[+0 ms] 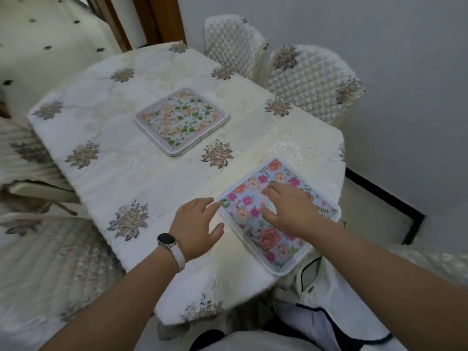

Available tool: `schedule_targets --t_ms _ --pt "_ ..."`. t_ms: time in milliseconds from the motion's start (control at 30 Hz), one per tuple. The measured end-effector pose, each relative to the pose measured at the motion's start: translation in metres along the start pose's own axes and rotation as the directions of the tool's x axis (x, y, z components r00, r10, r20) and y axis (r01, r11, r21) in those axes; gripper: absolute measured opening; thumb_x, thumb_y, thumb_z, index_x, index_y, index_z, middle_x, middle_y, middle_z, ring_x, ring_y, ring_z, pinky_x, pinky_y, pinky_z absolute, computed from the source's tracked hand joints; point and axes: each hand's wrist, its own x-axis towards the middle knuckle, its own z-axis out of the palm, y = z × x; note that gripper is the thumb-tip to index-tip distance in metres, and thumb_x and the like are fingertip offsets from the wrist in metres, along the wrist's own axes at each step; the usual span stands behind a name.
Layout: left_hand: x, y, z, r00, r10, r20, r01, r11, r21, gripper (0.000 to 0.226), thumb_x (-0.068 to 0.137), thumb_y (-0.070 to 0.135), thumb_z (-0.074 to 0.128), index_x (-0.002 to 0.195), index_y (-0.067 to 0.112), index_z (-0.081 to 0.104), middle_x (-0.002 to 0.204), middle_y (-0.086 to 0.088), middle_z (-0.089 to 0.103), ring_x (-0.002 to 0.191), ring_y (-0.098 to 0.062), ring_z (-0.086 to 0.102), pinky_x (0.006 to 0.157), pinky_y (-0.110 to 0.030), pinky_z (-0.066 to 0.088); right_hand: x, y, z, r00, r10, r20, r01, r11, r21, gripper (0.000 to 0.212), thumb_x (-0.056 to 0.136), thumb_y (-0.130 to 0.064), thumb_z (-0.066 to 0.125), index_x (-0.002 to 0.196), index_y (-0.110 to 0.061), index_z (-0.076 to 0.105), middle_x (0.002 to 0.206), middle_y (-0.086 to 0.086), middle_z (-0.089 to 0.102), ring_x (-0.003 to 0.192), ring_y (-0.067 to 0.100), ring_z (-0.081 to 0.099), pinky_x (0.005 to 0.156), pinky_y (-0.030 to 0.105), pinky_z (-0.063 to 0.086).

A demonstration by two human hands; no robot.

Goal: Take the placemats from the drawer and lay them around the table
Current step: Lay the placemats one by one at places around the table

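Head view: table [141, 173] under a cream embroidered cloth. One floral mat [249, 206] lies flat at the near right corner, its edge close to the table edge. Right hand [291, 209] rests on top of the mat, fingers loosely spread, gripping nothing. Left hand [196, 224] is on the cloth just beside the mat, fingers spread wide, index tip touching the mat's left corner. Watch [167, 241] on left wrist. Stack [181, 121] of more mats at table centre, well apart from both hands. Two quilted chairs [311, 82] at the far right side.
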Motion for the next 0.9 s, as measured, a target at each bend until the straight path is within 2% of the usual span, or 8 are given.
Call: schedule_targets --t_ms 133,300,433,633,900 --pt "-0.018 -0.011 -0.014 0.998 -0.06 0.005 0.059 0.997 0.04 0.055 0.085 0.042 0.062 0.131 0.014 0.058 0.134 -0.013 0.058 0.122 -0.033 0.053 0.1 -0.046 0.043 0.005 -0.016 -0.004 0.998 -0.059 0.028 0.058 0.998 0.005 0.057 0.096 -0.049 0.045 0.144 -0.018 0.044 0.149 0.005 0.043 0.133 0.025 0.041 0.106 0.043 0.039" --pt "-0.05 -0.012 -0.031 0.978 -0.209 -0.026 0.21 0.975 0.066 0.054 0.086 0.044 0.06 0.132 0.015 0.057 0.136 -0.011 0.056 0.123 -0.033 0.052 0.102 -0.046 0.04 0.02 -0.04 -0.01 0.975 -0.221 0.023 0.221 0.975 -0.004 0.055 0.095 -0.047 0.047 0.14 -0.016 0.048 0.143 0.005 0.049 0.129 0.025 0.044 0.105 0.041 0.039" --pt "-0.085 -0.015 -0.044 0.943 -0.326 -0.069 0.331 0.941 0.07 0.055 0.086 0.046 0.053 0.129 0.013 0.059 0.135 -0.012 0.057 0.122 -0.035 0.053 0.101 -0.05 0.043 0.032 -0.069 -0.01 0.928 -0.37 0.054 0.371 0.929 -0.01 0.057 0.097 -0.049 0.044 0.145 -0.018 0.042 0.15 0.005 0.041 0.135 0.025 0.037 0.107 0.041 0.035" --pt "-0.151 -0.024 -0.066 0.883 -0.446 -0.148 0.459 0.885 0.071 0.057 0.088 0.049 0.041 0.126 0.012 0.061 0.129 -0.009 0.06 0.116 -0.032 0.056 0.095 -0.047 0.046 0.031 -0.128 -0.008 0.859 -0.508 0.064 0.509 0.861 0.0 0.058 0.098 -0.053 0.039 0.148 -0.023 0.039 0.155 0.002 0.036 0.141 0.021 0.029 0.111 0.036 0.026" --pt "-0.244 -0.051 -0.093 0.77 -0.598 -0.225 0.625 0.777 0.072 0.057 0.088 0.049 0.041 0.128 0.014 0.061 0.128 -0.01 0.062 0.117 -0.031 0.057 0.098 -0.045 0.043 0.034 -0.227 -0.002 0.734 -0.677 0.055 0.678 0.735 -0.015 0.056 0.096 -0.053 0.041 0.142 -0.023 0.045 0.149 0.002 0.043 0.136 0.023 0.035 0.108 0.037 0.032"
